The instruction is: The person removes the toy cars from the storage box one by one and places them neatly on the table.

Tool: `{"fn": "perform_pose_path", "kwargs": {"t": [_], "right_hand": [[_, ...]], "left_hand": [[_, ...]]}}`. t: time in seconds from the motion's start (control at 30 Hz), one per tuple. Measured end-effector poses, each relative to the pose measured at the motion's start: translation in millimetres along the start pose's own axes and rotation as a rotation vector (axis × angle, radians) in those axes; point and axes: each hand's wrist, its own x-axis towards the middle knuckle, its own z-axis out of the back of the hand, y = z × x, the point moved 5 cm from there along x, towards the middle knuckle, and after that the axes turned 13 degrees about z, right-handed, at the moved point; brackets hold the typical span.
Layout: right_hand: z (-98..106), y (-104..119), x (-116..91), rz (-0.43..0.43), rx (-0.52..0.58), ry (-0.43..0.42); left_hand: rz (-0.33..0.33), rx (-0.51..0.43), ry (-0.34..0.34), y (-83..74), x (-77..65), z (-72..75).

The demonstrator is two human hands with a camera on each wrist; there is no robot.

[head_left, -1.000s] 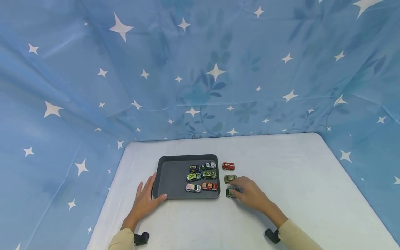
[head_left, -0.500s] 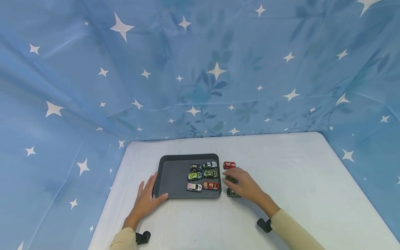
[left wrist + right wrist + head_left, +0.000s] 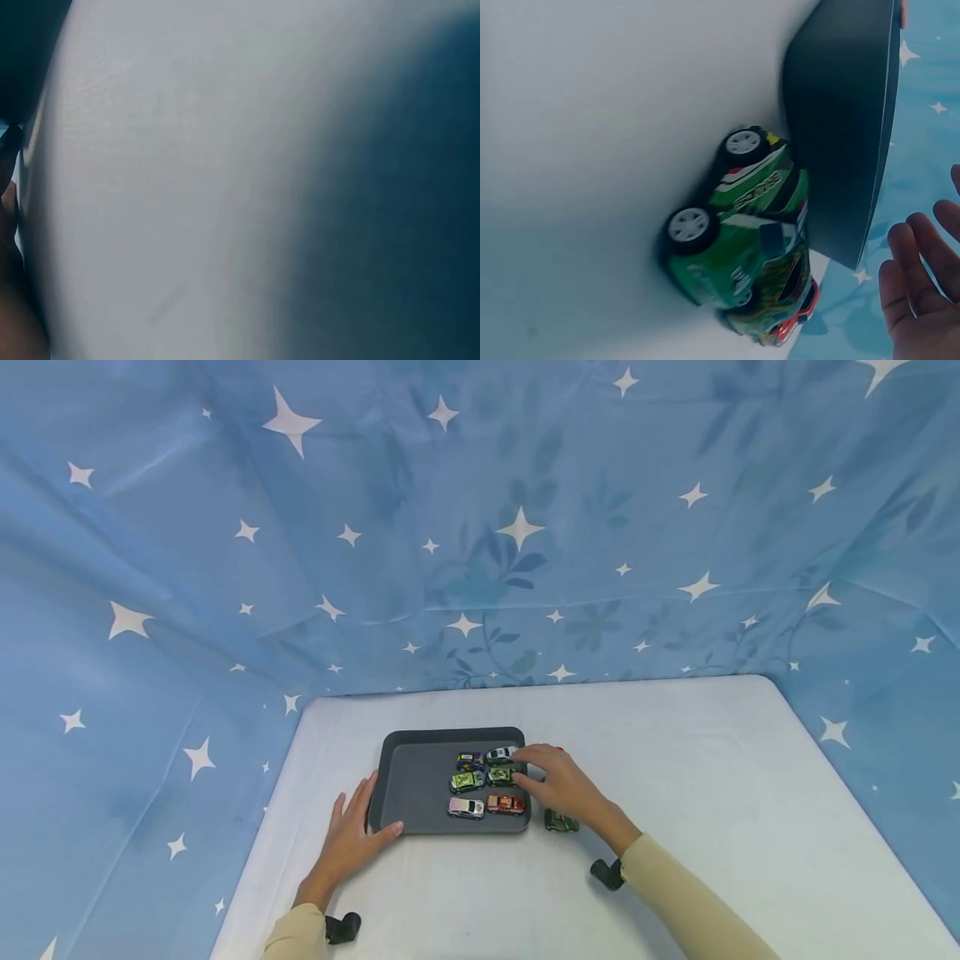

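Head view: your left hand [image 3: 347,842] is spread against the left end of the dark gray tray [image 3: 412,785], thumb at its rim; a green toy car [image 3: 561,821] sits just outside the right wall. Inside, nearest row, a white car [image 3: 466,808] beside a red-orange car [image 3: 505,804]; next, a lime car [image 3: 468,782] and a camouflage car [image 3: 500,776]. There's your right hand [image 3: 555,779] above the right rim, fingers loosely bent and parted, contact unclear! Beyond, a blue car [image 3: 470,762], then the star-print curtain [image 3: 480,568].
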Motion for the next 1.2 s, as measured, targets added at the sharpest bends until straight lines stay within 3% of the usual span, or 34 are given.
{"fn": "perform_pose_path", "kwargs": {"t": [0.27,0.5,0.77,1.2], "right_hand": [[-9,0,20,0.039,0.037,0.001],[-24,-2,40,0.02,0.052,0.082],[-35,-3,62,0.096,0.048,0.153],[-42,-16,74,0.035,0.099,0.208]], "left_hand": [[0.012,-0.001,0.0,-1.3,1.2,2.3],[0.017,-0.003,-0.004,0.3,-0.1,2.3],[0.017,-0.024,0.004,2.2,-3.6,-1.4],[0.011,-0.008,0.002,3.0,-0.5,-1.1]]}}
